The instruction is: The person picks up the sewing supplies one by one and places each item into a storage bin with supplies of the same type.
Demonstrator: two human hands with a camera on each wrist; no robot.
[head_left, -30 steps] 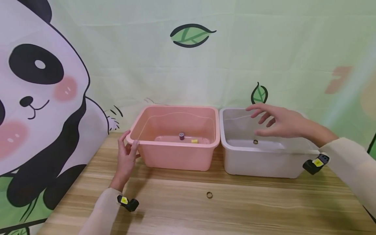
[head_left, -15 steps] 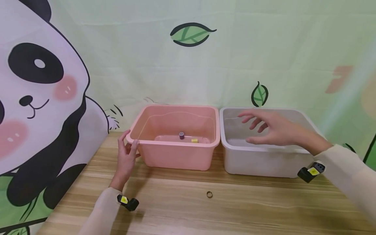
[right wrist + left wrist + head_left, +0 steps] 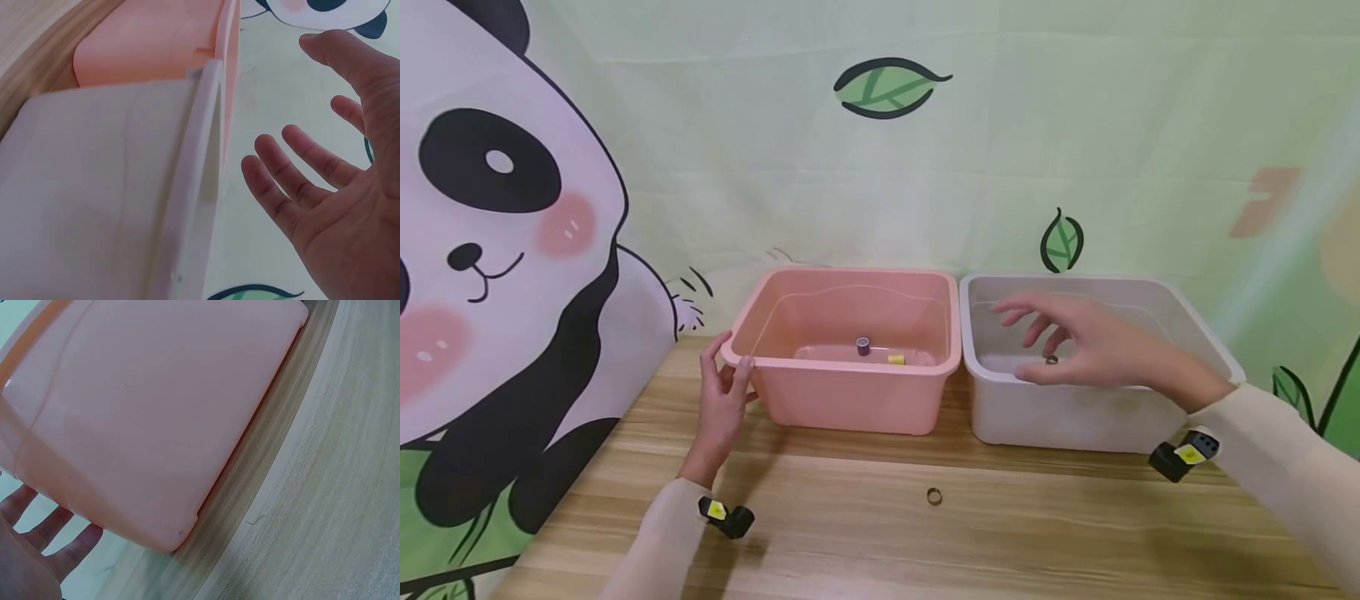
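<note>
Your left hand (image 3: 722, 404) pinched the pink tub (image 3: 850, 402) at its front left corner; right of that tub, your right hand (image 3: 1093, 343), spread, hovered over the grey tub (image 3: 1060, 417).

Along the right side we see the right hand (image 3: 350, 215), its palm showing, thumb spread away and fingers (image 3: 270, 161) slightly bent, apart from the rim of the pale grey bin (image 3: 81, 169). Beyond that bin we make out the pink bin (image 3: 150, 37), wood-grained tabletop (image 3: 31, 40) at upper left, and a light green backdrop (image 3: 265, 97) printed with a leaf (image 3: 256, 293).
</note>
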